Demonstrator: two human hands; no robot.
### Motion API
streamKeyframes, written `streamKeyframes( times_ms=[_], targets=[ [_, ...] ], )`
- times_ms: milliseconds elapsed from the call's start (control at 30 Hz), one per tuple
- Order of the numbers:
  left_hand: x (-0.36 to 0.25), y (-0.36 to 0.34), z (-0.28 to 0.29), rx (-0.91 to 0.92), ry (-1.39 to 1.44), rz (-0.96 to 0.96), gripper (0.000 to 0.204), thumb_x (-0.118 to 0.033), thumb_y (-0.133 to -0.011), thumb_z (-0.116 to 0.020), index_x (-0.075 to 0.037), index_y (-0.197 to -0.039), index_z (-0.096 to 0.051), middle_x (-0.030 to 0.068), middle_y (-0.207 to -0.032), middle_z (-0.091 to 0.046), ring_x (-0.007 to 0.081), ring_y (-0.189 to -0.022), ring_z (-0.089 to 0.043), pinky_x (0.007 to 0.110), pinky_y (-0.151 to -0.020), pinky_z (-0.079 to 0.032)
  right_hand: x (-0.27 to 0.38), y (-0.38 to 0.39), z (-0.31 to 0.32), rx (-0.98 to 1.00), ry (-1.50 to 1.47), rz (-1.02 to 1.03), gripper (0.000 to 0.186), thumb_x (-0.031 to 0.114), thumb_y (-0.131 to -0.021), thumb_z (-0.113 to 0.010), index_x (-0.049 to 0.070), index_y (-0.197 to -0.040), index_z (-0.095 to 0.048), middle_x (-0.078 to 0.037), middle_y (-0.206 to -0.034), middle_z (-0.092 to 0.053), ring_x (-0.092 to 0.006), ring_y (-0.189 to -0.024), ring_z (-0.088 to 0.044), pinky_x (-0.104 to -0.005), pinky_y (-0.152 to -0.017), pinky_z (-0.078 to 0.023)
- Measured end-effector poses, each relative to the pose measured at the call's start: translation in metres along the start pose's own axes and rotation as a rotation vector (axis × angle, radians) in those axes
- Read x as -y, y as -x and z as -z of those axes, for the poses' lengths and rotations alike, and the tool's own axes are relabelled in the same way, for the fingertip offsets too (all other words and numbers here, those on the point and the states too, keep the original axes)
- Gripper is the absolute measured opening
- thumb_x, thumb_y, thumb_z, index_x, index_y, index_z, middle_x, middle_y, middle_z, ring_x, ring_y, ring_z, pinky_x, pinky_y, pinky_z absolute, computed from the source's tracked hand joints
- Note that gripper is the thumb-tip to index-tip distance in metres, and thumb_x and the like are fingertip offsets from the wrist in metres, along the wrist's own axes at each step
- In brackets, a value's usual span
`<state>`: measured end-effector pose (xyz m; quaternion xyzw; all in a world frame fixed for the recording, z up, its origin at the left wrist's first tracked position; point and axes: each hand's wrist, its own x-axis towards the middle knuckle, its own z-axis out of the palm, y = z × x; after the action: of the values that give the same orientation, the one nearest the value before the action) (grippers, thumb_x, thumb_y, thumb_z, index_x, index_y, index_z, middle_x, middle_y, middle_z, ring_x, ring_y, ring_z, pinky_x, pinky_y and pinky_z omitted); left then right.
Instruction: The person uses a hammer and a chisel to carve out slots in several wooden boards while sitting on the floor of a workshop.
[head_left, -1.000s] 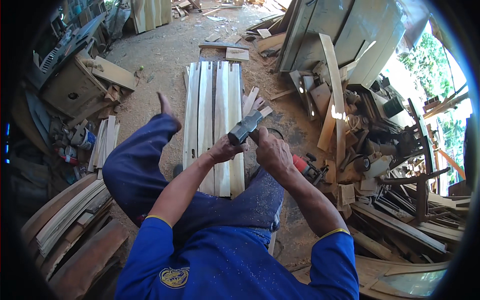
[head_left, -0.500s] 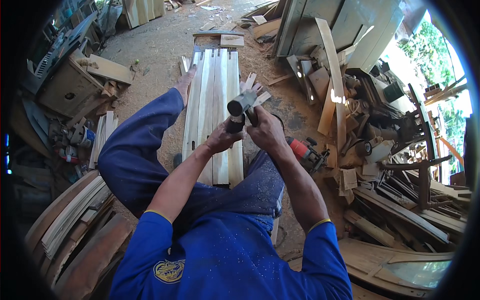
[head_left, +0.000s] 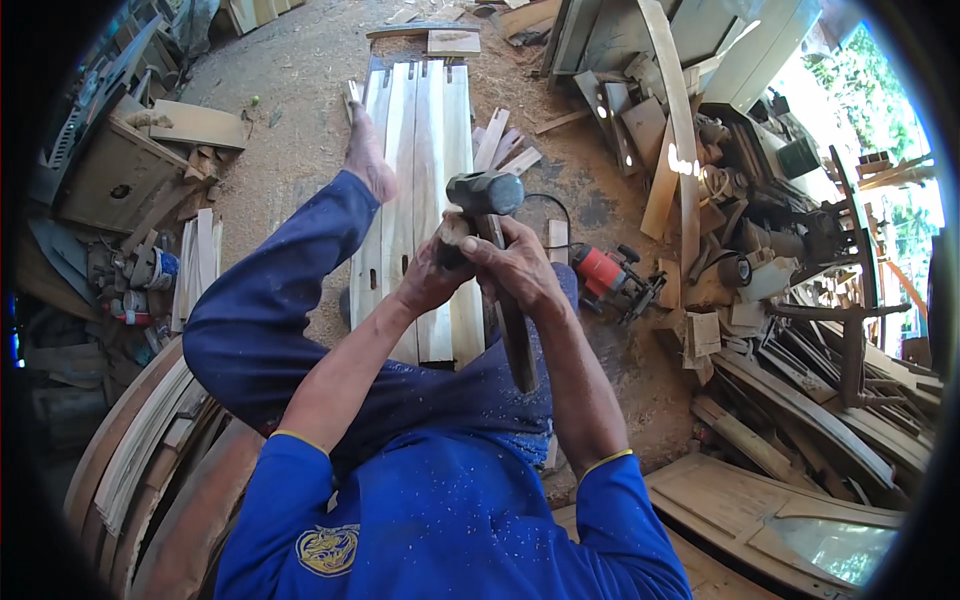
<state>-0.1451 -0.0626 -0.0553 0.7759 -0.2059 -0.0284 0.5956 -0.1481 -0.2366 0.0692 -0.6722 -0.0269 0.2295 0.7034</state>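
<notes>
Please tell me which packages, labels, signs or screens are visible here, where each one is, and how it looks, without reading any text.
Round yellow emblem: a printed badge on the left chest of the person's blue shirt, at the bottom of the picture.
Small cans and containers: on the ground at the left, beside stacked boards; blue, white and red, too small to tell more.
No signs or screens are in view.

Both my forearms rise from the lower edge and meet at centre frame. My left hand is curled shut, fingers bunched; my right hand is clenched beside it, the two touching.
</notes>
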Motion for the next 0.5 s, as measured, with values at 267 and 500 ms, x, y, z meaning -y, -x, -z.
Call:
streamKeyframes(
  times_ms=[267,500],
  targets=[
    [0.036,0.082,-0.048,0.03,-0.099,-0.348,0.033,-0.022,-0.083,-0.067,-0.009,-0.112,-0.058,0.01,-0.105,-0.058,0.0256,-0.103,-0.059,0.044,-0.096,-0.047,-0.023,0.049,-0.013,0.41,0.467,0.157,0.037,0.012,-0.077,-0.071,0.008,-0.113,-0.065,-0.008,-0.092,-0.07,-0.0267,-0.081,-0.068,-0.0376,-0.074,-0.054],
    [0.024,0.096,-0.041,0.285,-0.363,-0.652,0.023,-0.019,-0.081,-0.059,-0.012,-0.103,-0.056,0.0072,-0.105,-0.055,0.0284,-0.105,-0.057,0.05,-0.116,-0.034,-0.06,0.103,-0.029,0.598,1.104,0.096,0.04,0.015,-0.076,-0.074,0.011,-0.113,-0.057,-0.009,-0.108,-0.068,-0.0363,-0.082,-0.069,-0.046,-0.066,-0.058]
  ],
)
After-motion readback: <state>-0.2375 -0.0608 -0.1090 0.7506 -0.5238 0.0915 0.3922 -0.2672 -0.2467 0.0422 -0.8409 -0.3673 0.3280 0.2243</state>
